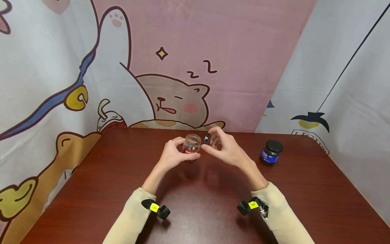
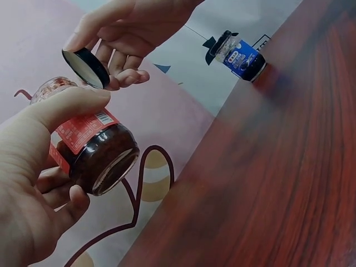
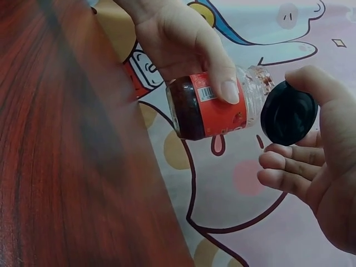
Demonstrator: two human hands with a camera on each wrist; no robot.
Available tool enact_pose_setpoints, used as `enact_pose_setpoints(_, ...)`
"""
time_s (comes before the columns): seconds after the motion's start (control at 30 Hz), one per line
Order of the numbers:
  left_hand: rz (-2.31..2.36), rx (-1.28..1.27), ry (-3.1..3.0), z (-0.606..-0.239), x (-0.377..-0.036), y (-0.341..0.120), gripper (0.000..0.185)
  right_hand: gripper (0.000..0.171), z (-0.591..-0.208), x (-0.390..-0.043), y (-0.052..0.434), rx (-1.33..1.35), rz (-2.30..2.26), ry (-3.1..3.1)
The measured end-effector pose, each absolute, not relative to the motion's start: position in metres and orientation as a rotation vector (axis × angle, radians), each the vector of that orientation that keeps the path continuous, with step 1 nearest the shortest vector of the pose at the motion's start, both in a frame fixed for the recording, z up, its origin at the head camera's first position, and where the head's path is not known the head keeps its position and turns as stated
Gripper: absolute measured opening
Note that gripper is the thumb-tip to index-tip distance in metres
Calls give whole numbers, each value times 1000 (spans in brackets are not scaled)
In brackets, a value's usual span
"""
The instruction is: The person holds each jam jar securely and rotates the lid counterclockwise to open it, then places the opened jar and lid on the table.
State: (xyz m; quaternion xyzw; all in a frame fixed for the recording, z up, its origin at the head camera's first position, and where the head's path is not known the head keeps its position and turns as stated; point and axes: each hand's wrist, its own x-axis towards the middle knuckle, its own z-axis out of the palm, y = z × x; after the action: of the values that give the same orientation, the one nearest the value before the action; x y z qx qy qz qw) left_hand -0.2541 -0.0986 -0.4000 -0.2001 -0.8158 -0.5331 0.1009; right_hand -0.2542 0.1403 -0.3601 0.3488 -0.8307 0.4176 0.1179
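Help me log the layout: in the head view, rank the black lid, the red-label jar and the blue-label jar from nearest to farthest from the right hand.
1. Black lid: pinched in the right hand.
2. Red-label jar: just left, in the left hand.
3. Blue-label jar: standing apart on the table's right.

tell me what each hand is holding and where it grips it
Left hand grips the red-labelled jar round its body; right hand pinches the black lid by its rim.

Dark reddish wood-grain table (image 1: 91, 189), glossy, rounded far corners. Behind its far edge, pink cartoon-cat cloth backdrop (image 1: 195, 51). At the right edge, white cloth (image 1: 350, 84) with penguin print. Even indoor light.
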Motion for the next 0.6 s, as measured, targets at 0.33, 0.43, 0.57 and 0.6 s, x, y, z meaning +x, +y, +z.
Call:
enact_pose_setpoints(0.33,-1579,-495,-2406,-403,-257,-103,37,42,-369,-261,133,1000,1229,-2440)
enact_pose_setpoints(0.43,-1550,-464,-2406,-404,-258,-104,38,42,-371,-263,131,994,1223,-2449)
enact_pose_setpoints(0.57,-1520,-434,-2405,-406,-260,-107,43,42,-374,-265,128,977,1230,-2470)
enact_pose_setpoints(0.6,-1516,-423,-2406,-407,-260,-107,44,42,-376,-265,127,972,1233,-2476)
